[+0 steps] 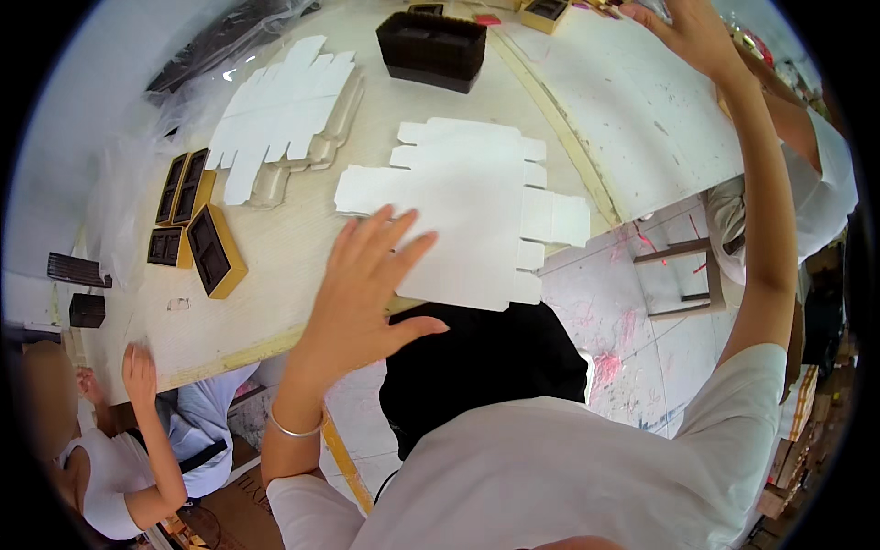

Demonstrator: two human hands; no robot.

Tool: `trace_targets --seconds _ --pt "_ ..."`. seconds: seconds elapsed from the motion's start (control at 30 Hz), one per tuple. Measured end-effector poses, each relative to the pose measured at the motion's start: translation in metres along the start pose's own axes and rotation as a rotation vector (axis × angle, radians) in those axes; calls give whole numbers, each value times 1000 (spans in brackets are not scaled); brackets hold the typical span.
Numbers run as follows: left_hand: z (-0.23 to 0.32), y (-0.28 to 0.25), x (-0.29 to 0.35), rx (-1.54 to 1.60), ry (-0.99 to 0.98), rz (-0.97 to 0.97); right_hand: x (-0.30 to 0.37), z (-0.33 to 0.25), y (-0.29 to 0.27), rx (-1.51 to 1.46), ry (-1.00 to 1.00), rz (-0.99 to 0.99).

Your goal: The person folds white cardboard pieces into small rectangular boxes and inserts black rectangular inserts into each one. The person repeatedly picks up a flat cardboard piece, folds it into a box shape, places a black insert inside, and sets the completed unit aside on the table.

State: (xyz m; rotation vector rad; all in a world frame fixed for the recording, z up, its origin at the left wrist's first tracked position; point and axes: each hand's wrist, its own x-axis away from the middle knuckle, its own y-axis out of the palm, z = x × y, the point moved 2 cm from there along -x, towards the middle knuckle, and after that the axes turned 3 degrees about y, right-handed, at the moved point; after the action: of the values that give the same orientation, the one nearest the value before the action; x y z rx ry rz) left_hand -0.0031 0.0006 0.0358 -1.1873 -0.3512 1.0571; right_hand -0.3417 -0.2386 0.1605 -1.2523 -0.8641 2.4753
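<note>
My left hand (362, 293), a bangle on its wrist, is open with fingers spread. Its fingertips are over the left edge of a flat white die-cut carton sheet (467, 211) with tabs and slots, which lies at the table's near edge. Whether they press on the sheet cannot be told. My right arm stretches far out to the right. At its end, my right hand (683, 37) is partly cut off by the picture's upper edge. One finger extends toward small gold and purple items (600, 7), and nothing shows held.
More white carton blanks (284, 110) lie at the left, beside gold boxes with dark inserts (218, 252). A stack of dark plastic trays (431, 55) and another gold box (545, 14) are farther back. A person (137, 458) sits at left; another (816, 183) is at right, near a stool (678, 252).
</note>
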Motion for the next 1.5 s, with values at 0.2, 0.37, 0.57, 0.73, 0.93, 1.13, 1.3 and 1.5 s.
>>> trace_targets --seconds 0.2,0.37,0.57,0.73,0.93,1.13,1.3,1.5 --pt "-1 24 8 -151 45 57 59 -142 -49 -648 -367 -146" --pt "25 31 1 -147 -8 139 119 -207 -76 -867 -257 -453" --pt "35 17 -12 -31 -67 82 110 -189 -77 -1011 -140 -597" --pt "37 6 -17 8 -87 9 109 -180 -73 -1098 -168 -629" --pt "17 8 -32 121 -304 -70 102 -190 -67 -1189 303 -672" --pt "5 18 -41 -157 -154 214 108 -207 -57 -661 -380 47" --pt "1 29 -41 -96 -187 268 112 -211 -53 -612 -437 -190" --pt "4 20 -37 -16 -30 74 97 -216 -56 -454 -544 -160"
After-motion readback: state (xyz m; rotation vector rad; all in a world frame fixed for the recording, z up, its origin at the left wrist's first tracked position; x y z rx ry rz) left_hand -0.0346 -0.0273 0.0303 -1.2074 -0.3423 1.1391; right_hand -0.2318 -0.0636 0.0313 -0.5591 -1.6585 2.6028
